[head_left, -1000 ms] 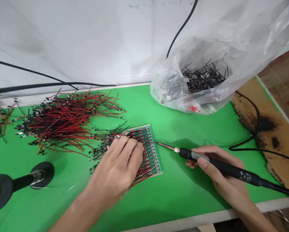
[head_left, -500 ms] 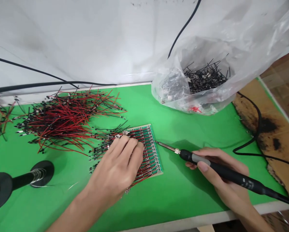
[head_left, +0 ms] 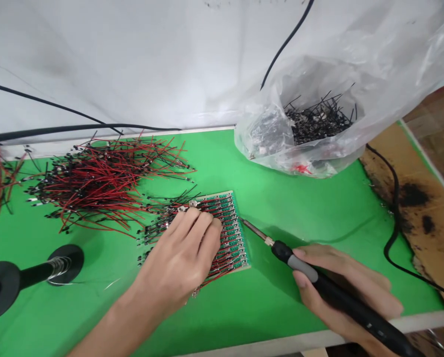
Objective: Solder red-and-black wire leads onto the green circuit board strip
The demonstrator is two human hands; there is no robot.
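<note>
My right hand (head_left: 350,285) is closed around the handle of a black soldering iron (head_left: 314,277). Its metal tip points left and sits just off the right edge of a green circuit board (head_left: 237,233). Rows of red and black wires (head_left: 225,213) lie across this board, with shiny solder spots along its right side. Over the wires rests my left hand (head_left: 187,248), its fingers curled and pressed together. Whatever those fingertips pinch is hidden beneath them.
Left of the board lies a large pile of red and black wires (head_left: 99,183). A solder spool (head_left: 36,272) lies at the lower left. Behind stands a clear plastic bag (head_left: 266,136) of black pieces; scorched cardboard (head_left: 437,213) and a black cable (head_left: 396,198) are at right.
The soldering iron's handle has swung down towards the table's front edge, so the iron slants more steeply. My right hand has shifted with it; my left hand stays in place on the wires.
</note>
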